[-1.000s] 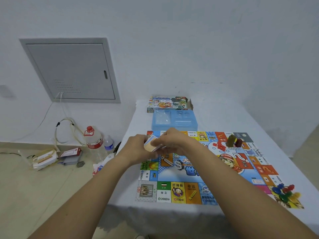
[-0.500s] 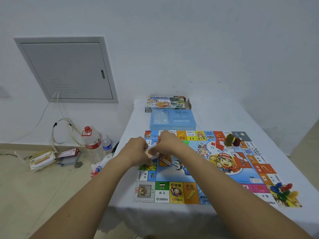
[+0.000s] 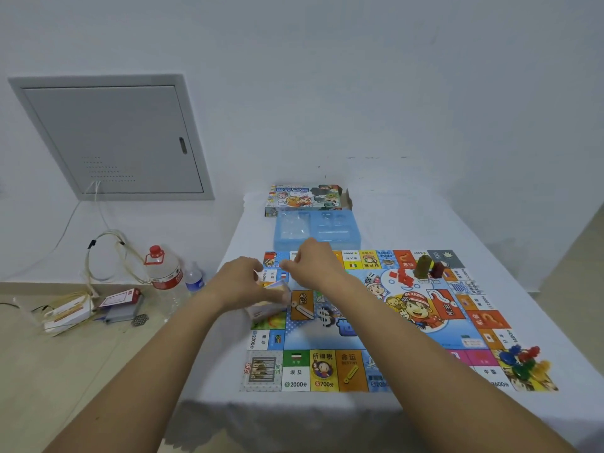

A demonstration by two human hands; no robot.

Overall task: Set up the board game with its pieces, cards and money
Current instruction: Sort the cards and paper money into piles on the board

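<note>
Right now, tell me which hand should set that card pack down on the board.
Left. The left hand already grips the card pack low over the board's left side. The right hand sits higher, only pinching near its top edge, so it would probably need to regrip.

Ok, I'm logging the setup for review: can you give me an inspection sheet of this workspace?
Surface: table under white cloth, game board laid flat.
Job's things: card pack, blue tray, game box, pawns, houses, die.
Clutter: nothing seen on the table.
Hands: left hand holds the pack; right hand pinches at its top.
Cables: loops by the wall.
Surroundings: bottles, boxes on floor, wall panel.
</note>
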